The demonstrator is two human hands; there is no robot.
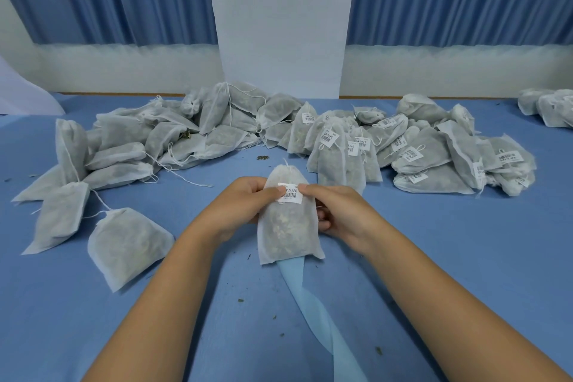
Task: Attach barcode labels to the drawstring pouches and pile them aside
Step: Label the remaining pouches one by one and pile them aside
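Observation:
A white mesh drawstring pouch [288, 226] filled with dried herbs is held upright over the blue table, in the middle of the view. My left hand [245, 205] grips its left side, thumb on the left end of a white barcode label [290, 194] near the pouch's top. My right hand [335, 208] grips the right side, its thumb on the label's right end and its fingers behind the pouch. A pale blue label backing strip [313, 298] trails down from under the pouch toward me.
A heap of unlabelled pouches [148, 146] lies at the left, one loose pouch [127, 245] nearest me. A pile of labelled pouches [418, 152] sits at the right. More pouches [548, 105] lie far right. Herb crumbs [263, 157] dot the blue table [465, 257].

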